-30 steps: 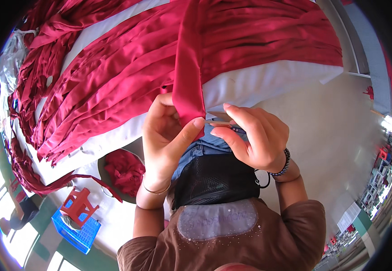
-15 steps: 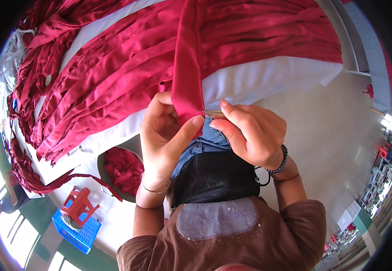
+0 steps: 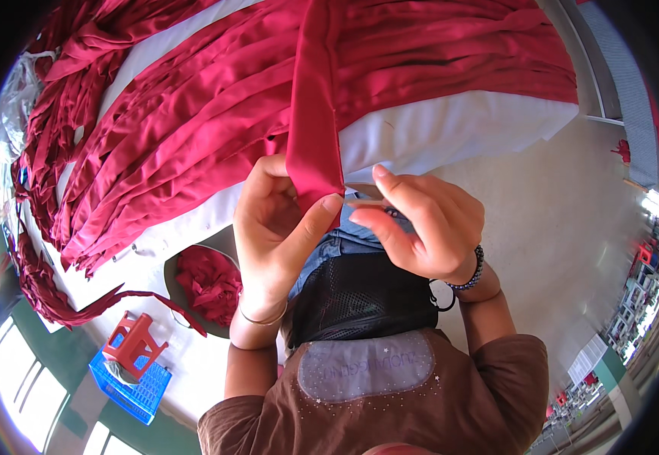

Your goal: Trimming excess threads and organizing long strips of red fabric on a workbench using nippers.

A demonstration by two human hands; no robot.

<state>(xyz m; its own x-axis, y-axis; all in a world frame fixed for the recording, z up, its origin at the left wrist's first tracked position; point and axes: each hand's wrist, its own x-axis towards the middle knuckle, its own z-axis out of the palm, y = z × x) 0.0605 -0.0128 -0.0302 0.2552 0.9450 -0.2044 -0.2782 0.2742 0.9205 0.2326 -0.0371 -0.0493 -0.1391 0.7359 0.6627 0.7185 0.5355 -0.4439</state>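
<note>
My left hand (image 3: 273, 227) pinches the near end of a red satin strip (image 3: 316, 129), shaped like the wide end of a necktie, with the thumb across its lower corner. The strip runs away from me over the table. Just right of that corner, my right hand (image 3: 432, 224) is closed on small metal thread snips (image 3: 367, 202). Their two slim blades stand apart and point toward the strip's edge; their handles are hidden in the palm.
Many similar red strips (image 3: 193, 129) lie in rows on a white-covered table (image 3: 451, 125). Left of me stand a round tub (image 3: 223, 246) of red cloth, a red stool (image 3: 134, 345) and a blue crate (image 3: 144, 394). Clear plastic (image 3: 18, 106) hangs at the far left.
The snips have drawn slightly right, away from the strip's corner, and their blades have spread apart. My left hand keeps its pinch on the strip.
</note>
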